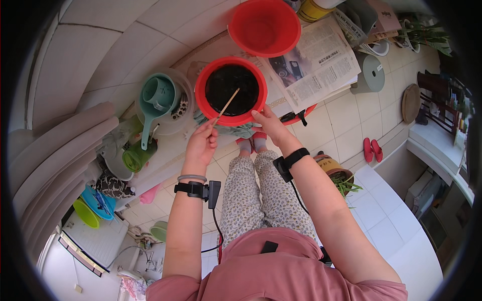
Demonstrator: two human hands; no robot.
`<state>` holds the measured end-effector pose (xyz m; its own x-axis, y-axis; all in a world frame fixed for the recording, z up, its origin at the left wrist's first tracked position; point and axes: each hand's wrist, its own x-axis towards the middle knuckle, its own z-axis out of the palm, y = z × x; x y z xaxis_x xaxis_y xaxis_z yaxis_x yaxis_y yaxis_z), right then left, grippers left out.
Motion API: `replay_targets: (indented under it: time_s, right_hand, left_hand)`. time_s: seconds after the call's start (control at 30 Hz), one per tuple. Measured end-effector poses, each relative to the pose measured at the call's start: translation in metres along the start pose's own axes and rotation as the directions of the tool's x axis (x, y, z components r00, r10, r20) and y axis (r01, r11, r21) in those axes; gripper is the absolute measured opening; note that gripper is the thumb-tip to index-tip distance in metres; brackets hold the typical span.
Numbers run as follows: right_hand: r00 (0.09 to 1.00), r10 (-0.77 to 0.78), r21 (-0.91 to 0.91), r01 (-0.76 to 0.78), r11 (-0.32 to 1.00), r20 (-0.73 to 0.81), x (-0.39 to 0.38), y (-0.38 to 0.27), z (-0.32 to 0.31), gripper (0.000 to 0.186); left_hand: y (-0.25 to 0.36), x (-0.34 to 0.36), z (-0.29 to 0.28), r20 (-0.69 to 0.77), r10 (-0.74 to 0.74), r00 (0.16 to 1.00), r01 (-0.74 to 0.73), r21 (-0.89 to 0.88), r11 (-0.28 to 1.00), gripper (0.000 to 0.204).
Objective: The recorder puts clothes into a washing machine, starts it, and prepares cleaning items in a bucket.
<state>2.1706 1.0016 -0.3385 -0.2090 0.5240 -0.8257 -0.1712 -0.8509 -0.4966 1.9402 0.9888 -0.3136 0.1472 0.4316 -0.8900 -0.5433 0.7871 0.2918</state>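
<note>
A red plastic basin (201, 90) of dark, nearly black liquid (226, 83) stands in front of me at the counter's edge. My left hand (202, 141) pinches a thin wooden chopstick (228, 104), which slants over the near rim with its far end at the liquid. Whether that end dips below the surface is hard to tell. At the basin's near right rim, my right hand (271, 124) grips the edge with its thumb on top. A grey-green cloth (236, 131) lies beneath the basin, partly hidden by it.
Behind stands another red basin (264, 27); newspapers (314, 65) lie to the right. At left are a teal dipper (149, 118) in a pale basin and a green container (140, 155). A lidded grey-green bin (371, 75) and red slippers (372, 150) are further right.
</note>
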Motion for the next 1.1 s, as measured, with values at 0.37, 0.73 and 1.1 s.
replay_targets:
  time_s: [0.37,0.73,1.1]
  right_hand:
    - [1.000,-0.007,-0.019,0.007,1.000,0.001,0.000,0.000,-0.002,0.053]
    - [0.999,-0.008,-0.028,0.009,1.000,0.036,0.002,0.001,-0.002,0.054]
    - [1.000,-0.010,-0.036,0.011,0.999,0.029,0.001,-0.001,-0.004,0.057]
  left_hand:
    - [0.012,-0.013,-0.006,-0.104,0.055,0.993,-0.062,-0.063,0.996,0.027]
    - [0.000,0.009,0.046,0.246,0.705,0.665,-0.312,0.949,-0.037,0.022]
    - [0.018,-0.035,0.036,0.064,0.675,0.735,-0.147,0.987,0.067,0.023]
